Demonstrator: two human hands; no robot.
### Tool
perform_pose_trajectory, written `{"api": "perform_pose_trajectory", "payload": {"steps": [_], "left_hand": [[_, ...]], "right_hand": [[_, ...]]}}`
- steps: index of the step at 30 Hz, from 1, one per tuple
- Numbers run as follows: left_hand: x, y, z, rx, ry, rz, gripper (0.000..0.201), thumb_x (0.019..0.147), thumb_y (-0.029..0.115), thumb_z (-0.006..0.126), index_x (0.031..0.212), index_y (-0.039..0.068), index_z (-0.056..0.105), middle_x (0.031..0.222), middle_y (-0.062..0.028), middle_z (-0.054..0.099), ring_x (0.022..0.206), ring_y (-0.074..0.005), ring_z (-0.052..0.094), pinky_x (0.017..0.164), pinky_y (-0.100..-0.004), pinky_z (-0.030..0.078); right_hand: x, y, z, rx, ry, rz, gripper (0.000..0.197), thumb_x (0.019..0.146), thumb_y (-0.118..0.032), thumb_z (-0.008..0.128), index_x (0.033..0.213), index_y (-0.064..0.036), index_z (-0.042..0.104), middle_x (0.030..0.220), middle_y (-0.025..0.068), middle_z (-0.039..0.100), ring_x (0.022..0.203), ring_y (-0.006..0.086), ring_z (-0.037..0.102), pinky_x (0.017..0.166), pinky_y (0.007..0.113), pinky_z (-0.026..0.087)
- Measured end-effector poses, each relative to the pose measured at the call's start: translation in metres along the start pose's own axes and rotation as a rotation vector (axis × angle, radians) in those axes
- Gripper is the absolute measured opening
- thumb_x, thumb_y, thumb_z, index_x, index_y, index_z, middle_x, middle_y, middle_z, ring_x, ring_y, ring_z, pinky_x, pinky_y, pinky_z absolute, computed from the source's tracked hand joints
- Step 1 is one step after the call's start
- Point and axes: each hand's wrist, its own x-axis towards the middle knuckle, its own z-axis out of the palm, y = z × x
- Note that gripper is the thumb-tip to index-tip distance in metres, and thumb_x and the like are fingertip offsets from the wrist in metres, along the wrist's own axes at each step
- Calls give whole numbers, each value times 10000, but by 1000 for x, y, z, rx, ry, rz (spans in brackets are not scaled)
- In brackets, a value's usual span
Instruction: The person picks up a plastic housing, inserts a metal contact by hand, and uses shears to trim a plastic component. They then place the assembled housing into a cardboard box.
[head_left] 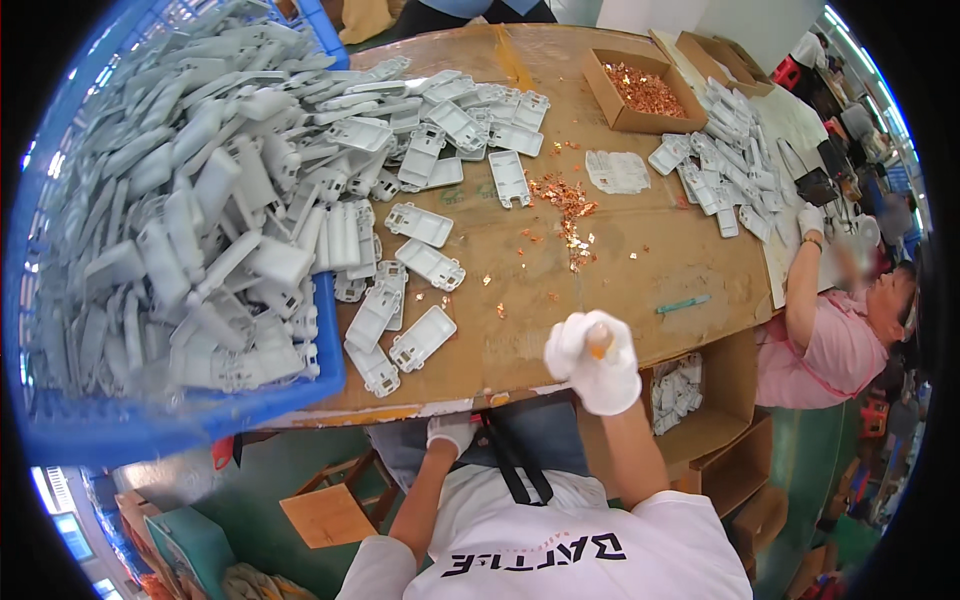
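My right hand [598, 365], in a white glove with a bare fingertip showing, is raised over the near edge of the table. Its fingers are closed; an orange glint shows at the fingertip, too small to identify. Down at the table's front edge, by my lap, is my gloved left hand [453, 430], its fingers mostly hidden. Small copper pieces [570, 203] lie scattered on the brown tabletop [520, 345] beyond my right hand. Several loose pale grey plastic housings [423, 338] rest to its left.
A blue crate [335, 345] heaped with grey housings fills the left side. At the far right are a cardboard box [648, 122] of copper pieces and another housing pile [728, 165]. A teal stick [683, 304] lies near a co-worker in pink [825, 340]. An open carton [715, 430] stands below.
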Motion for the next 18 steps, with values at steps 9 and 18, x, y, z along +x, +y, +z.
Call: {"api": "perform_pose_trajectory", "payload": {"steps": [9,18], "left_hand": [[-110,80,-197,-412,549,390,75,840,130,639,869,62,651,877,-125,650,832,-311,618,749,-382,491],[-5,68,-222,307,1063,59,435,738,175,733,1138,91,582,1034,-119,610,971,-298,584,846,-406,465]], "right_hand": [[-8,-63,-39,-783,195,-15,133,927,-55,561,965,21,664,700,53,633,559,75,550,511,214,430],[50,-78,-85,-1201,108,-393,169,888,-36,582,1030,-42,674,878,77,696,743,138,643,650,259,499]]}}
